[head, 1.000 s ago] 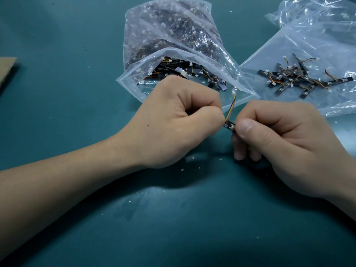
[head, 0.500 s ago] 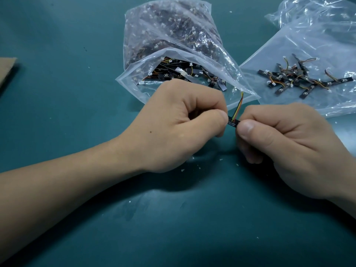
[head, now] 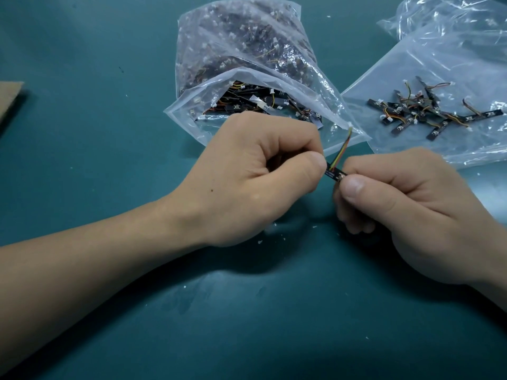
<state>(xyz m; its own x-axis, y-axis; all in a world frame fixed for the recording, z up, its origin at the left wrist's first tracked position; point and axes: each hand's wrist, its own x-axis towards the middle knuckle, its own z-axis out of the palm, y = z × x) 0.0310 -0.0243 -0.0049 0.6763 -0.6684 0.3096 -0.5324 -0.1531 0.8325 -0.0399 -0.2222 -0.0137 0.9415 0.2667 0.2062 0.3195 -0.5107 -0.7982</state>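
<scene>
The small black strip (head: 335, 174) hangs just above the table (head: 274, 338), between both hands. The grip of the left hand (head: 260, 176) pinches one end and the grip of the right hand (head: 406, 215) pinches the other. Its coloured wires (head: 342, 150) stand up free. If the hands bend or pull too hard, the strip may crack, or the wires may tear off where they join it (they look thin). If one grip slips, the strip could drop into the open bag (head: 247, 50) behind and mix with the others, instead of joining the loose pile (head: 436, 116) on the flat bag (head: 439, 50).
</scene>
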